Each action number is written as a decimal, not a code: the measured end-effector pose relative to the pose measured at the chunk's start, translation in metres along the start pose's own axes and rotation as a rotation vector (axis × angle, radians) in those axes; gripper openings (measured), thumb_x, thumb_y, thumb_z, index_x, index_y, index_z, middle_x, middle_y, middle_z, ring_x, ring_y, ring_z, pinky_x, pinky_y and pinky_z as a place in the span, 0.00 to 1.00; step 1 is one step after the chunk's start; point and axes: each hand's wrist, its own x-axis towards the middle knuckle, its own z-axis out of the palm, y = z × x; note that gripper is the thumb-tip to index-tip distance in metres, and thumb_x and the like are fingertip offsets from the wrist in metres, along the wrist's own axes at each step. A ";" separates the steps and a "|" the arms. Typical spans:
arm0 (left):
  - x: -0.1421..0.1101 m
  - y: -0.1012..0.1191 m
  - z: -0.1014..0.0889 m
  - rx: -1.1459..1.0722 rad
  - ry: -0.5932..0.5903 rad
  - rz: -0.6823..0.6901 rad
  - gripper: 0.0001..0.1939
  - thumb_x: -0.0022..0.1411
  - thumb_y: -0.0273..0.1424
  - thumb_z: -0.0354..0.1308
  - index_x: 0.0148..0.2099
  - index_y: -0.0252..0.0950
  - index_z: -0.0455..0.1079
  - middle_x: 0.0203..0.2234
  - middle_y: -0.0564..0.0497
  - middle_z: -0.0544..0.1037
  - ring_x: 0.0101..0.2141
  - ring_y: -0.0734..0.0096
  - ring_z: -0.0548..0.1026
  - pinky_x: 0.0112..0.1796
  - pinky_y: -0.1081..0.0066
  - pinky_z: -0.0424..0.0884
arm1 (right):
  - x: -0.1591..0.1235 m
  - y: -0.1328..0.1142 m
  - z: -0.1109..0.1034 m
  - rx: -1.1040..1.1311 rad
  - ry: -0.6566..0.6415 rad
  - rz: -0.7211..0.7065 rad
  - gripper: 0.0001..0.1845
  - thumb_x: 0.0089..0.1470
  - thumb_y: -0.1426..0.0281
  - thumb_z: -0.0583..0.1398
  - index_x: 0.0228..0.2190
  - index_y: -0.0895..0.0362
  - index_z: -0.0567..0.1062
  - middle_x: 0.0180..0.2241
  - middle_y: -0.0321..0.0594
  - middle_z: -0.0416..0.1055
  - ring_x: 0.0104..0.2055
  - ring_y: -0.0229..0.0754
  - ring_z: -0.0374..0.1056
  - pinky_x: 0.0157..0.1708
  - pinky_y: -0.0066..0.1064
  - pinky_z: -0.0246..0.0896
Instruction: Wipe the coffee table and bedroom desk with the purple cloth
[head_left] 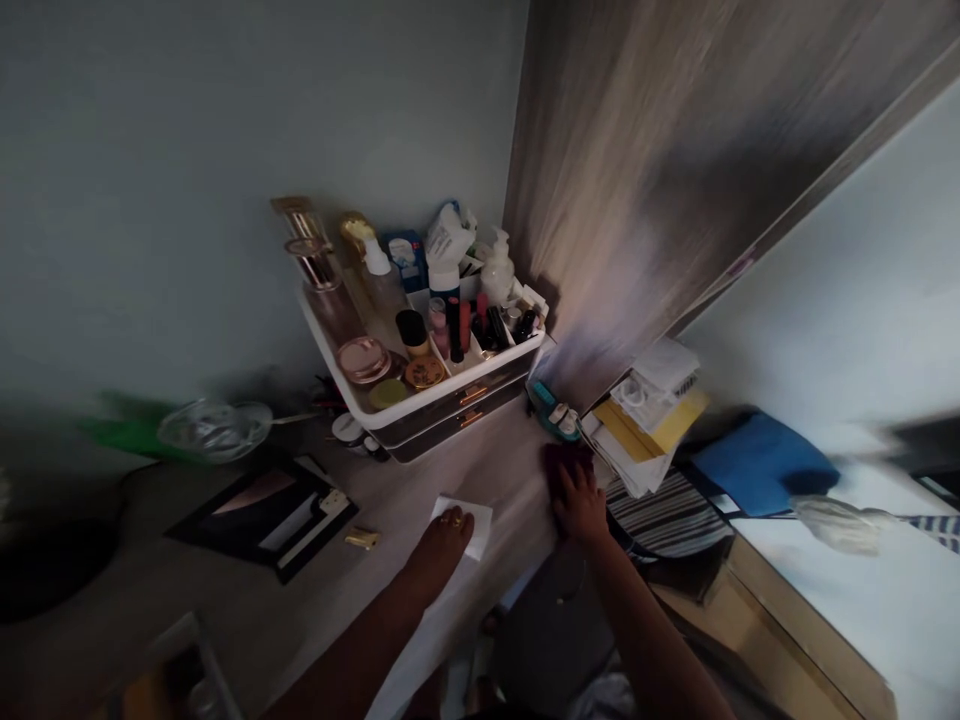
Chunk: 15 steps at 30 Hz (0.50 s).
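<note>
An organizer (457,383) holds bottles (497,275) and compacts (364,358); left hand (451,530) covers paper (481,525) (grip unclear), right hand (583,505) splays over dark cloth (559,462).

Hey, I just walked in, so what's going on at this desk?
A person has both hands down at the desk. The left hand is on a white sheet, paper or cloth, I can't tell which. The right hand rests on a dark cloth near some stacked papers. Behind them stands a white-rimmed organizer full of bottles and cosmetics.
</note>
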 end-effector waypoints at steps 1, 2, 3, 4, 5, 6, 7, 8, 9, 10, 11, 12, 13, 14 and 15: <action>-0.002 -0.001 0.001 -0.018 -0.004 -0.004 0.27 0.65 0.15 0.44 0.62 0.30 0.69 0.58 0.34 0.74 0.57 0.53 0.74 0.56 0.55 0.72 | 0.006 -0.004 0.003 -0.022 -0.012 -0.036 0.39 0.59 0.68 0.57 0.70 0.51 0.59 0.72 0.49 0.50 0.71 0.63 0.48 0.62 0.55 0.55; -0.005 -0.003 0.003 -0.037 -0.007 -0.005 0.26 0.65 0.15 0.44 0.61 0.31 0.70 0.57 0.36 0.75 0.56 0.54 0.75 0.56 0.56 0.72 | 0.014 -0.010 0.006 -0.032 -0.010 -0.084 0.39 0.58 0.69 0.57 0.70 0.50 0.59 0.73 0.46 0.50 0.71 0.62 0.48 0.63 0.53 0.53; -0.009 -0.004 0.005 -0.050 -0.011 -0.001 0.26 0.65 0.15 0.45 0.60 0.33 0.71 0.55 0.38 0.76 0.55 0.56 0.75 0.56 0.57 0.72 | 0.023 -0.017 0.007 -0.034 -0.007 -0.136 0.39 0.58 0.70 0.57 0.70 0.49 0.59 0.73 0.44 0.49 0.71 0.60 0.48 0.63 0.51 0.53; -0.013 -0.005 0.007 -0.069 -0.010 -0.009 0.26 0.64 0.15 0.45 0.59 0.34 0.71 0.54 0.41 0.77 0.55 0.58 0.75 0.56 0.58 0.72 | 0.033 -0.025 0.007 -0.030 -0.009 -0.185 0.40 0.57 0.71 0.57 0.70 0.48 0.59 0.73 0.41 0.49 0.71 0.59 0.49 0.63 0.50 0.53; -0.016 -0.007 0.010 -0.105 -0.002 -0.028 0.26 0.63 0.14 0.45 0.57 0.35 0.72 0.53 0.42 0.78 0.54 0.60 0.76 0.56 0.59 0.72 | 0.045 -0.033 0.004 -0.024 -0.016 -0.228 0.40 0.57 0.72 0.57 0.69 0.47 0.59 0.73 0.40 0.49 0.71 0.58 0.49 0.62 0.49 0.53; -0.019 -0.008 0.013 -0.161 0.013 -0.056 0.27 0.61 0.13 0.45 0.55 0.36 0.74 0.51 0.43 0.78 0.53 0.61 0.76 0.55 0.59 0.72 | 0.056 -0.042 0.001 -0.014 -0.023 -0.263 0.40 0.57 0.72 0.57 0.69 0.47 0.59 0.73 0.39 0.49 0.71 0.58 0.49 0.62 0.48 0.54; -0.020 -0.009 0.014 -0.239 0.038 -0.087 0.27 0.58 0.12 0.45 0.52 0.36 0.75 0.50 0.43 0.78 0.52 0.61 0.76 0.55 0.59 0.72 | 0.067 -0.049 -0.002 -0.004 -0.029 -0.291 0.40 0.57 0.72 0.57 0.69 0.47 0.59 0.73 0.39 0.49 0.71 0.58 0.50 0.62 0.48 0.54; -0.019 -0.011 0.014 -0.332 0.077 -0.116 0.27 0.55 0.12 0.45 0.50 0.35 0.75 0.49 0.43 0.78 0.52 0.60 0.76 0.54 0.58 0.73 | 0.075 -0.056 -0.006 0.007 -0.033 -0.311 0.39 0.57 0.71 0.57 0.69 0.47 0.59 0.73 0.39 0.49 0.70 0.58 0.50 0.62 0.49 0.53; -0.016 -0.013 0.013 -0.433 0.134 -0.143 0.25 0.53 0.12 0.46 0.47 0.35 0.75 0.47 0.43 0.78 0.51 0.59 0.76 0.53 0.57 0.73 | 0.080 -0.062 -0.008 0.019 -0.036 -0.324 0.39 0.58 0.70 0.57 0.69 0.48 0.59 0.73 0.40 0.50 0.70 0.58 0.51 0.63 0.50 0.53; -0.009 -0.015 0.009 -0.523 0.202 -0.161 0.23 0.53 0.13 0.46 0.45 0.34 0.75 0.46 0.42 0.77 0.50 0.57 0.76 0.53 0.55 0.74 | 0.082 -0.066 -0.008 0.033 -0.038 -0.338 0.39 0.58 0.70 0.58 0.69 0.49 0.59 0.73 0.41 0.50 0.69 0.59 0.51 0.63 0.50 0.52; 0.001 -0.016 0.003 -0.585 0.268 -0.165 0.21 0.54 0.15 0.47 0.45 0.34 0.74 0.44 0.41 0.77 0.49 0.56 0.76 0.52 0.53 0.74 | 0.078 -0.068 -0.007 0.049 -0.039 -0.359 0.39 0.59 0.69 0.58 0.70 0.49 0.59 0.73 0.42 0.49 0.69 0.59 0.51 0.64 0.51 0.52; 0.014 -0.017 -0.005 -0.626 0.326 -0.164 0.20 0.55 0.16 0.46 0.45 0.34 0.73 0.43 0.41 0.77 0.48 0.55 0.76 0.52 0.51 0.74 | 0.070 -0.069 -0.004 0.066 -0.042 -0.390 0.39 0.59 0.68 0.59 0.69 0.50 0.59 0.73 0.43 0.49 0.69 0.60 0.52 0.64 0.51 0.52; 0.030 -0.017 -0.014 -0.649 0.369 -0.152 0.20 0.57 0.17 0.46 0.47 0.34 0.72 0.43 0.41 0.76 0.48 0.55 0.76 0.53 0.49 0.74 | 0.058 -0.067 0.001 0.085 -0.045 -0.426 0.39 0.58 0.67 0.60 0.69 0.50 0.60 0.73 0.43 0.48 0.69 0.60 0.52 0.64 0.51 0.53; 0.048 -0.015 -0.023 -0.656 0.391 -0.127 0.20 0.57 0.18 0.46 0.49 0.34 0.71 0.43 0.41 0.76 0.49 0.56 0.76 0.54 0.49 0.74 | 0.044 -0.063 0.008 0.104 -0.048 -0.463 0.38 0.58 0.66 0.60 0.69 0.49 0.61 0.73 0.43 0.49 0.68 0.59 0.53 0.64 0.51 0.53; 0.069 -0.013 -0.033 -0.657 0.391 -0.086 0.22 0.57 0.18 0.47 0.52 0.35 0.69 0.45 0.42 0.75 0.50 0.57 0.75 0.55 0.51 0.73 | 0.028 -0.058 0.015 0.122 -0.049 -0.490 0.37 0.58 0.67 0.60 0.68 0.48 0.62 0.73 0.41 0.50 0.68 0.59 0.54 0.63 0.50 0.55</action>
